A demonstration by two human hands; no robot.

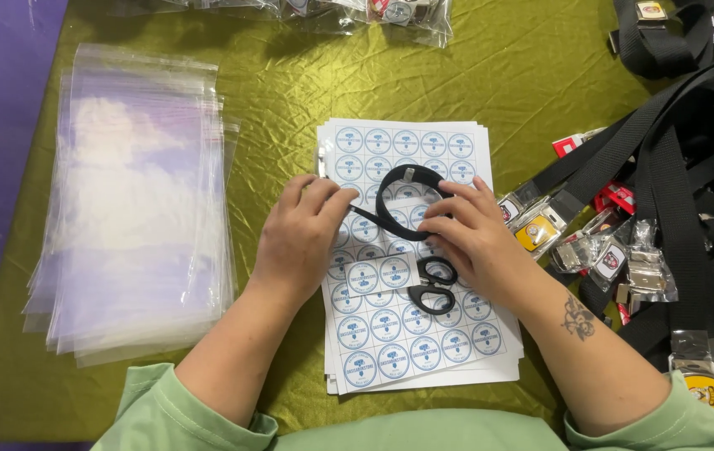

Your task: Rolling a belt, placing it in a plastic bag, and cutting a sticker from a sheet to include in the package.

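From my remote seat over the head camera, a thick stack of clear plastic bags (136, 200) lies at nine o'clock on the green satin cloth (290, 83), well apart from the hands. Next comes the left hand (298, 238), fingers bent inward and its fingertips pinching one end of a black strap (403, 205) that is rolled into a loop. The loop sits just above centre, toward twelve o'clock, resting on a stack of sticker sheets (411, 334) printed with rows of round blue-and-white labels. The right hand (470, 238) meets it from the three o'clock side, fingers curled and pressing the loop's right edge, so both hands have hold of the same strap. Just beside the right hand's heel, at about six o'clock of the loop, black-handled scissors (432, 284) lie on the sheets; I cannot tell whether the hand touches them. At three o'clock a tangle of black belts with metal buckles (674, 184) covers the cloth, several buckles wrapped in clear film. Bagged items (407, 12) sit at twelve o'clock.
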